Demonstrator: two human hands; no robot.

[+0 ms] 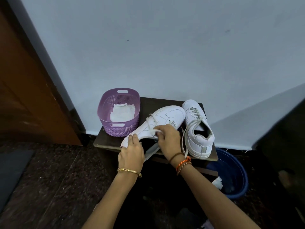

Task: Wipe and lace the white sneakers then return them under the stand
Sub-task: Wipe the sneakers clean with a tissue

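Observation:
Two white sneakers lie on a small dark stand (148,103) against the wall. The near sneaker (166,116) is tipped on its side, toe pointing away to the right. My left hand (132,152) grips its heel end. My right hand (168,139) pinches a white lace (151,123) at the sneaker's eyelets. The second sneaker (198,129) stands upright on the right, laced, with long lace ends hanging over the stand's front edge.
A purple perforated basket (105,111) holding white cloths stands on the stand's left end. A blue basin (237,172) with a white cloth sits on the dark speckled floor at the right. A brown door is at the left.

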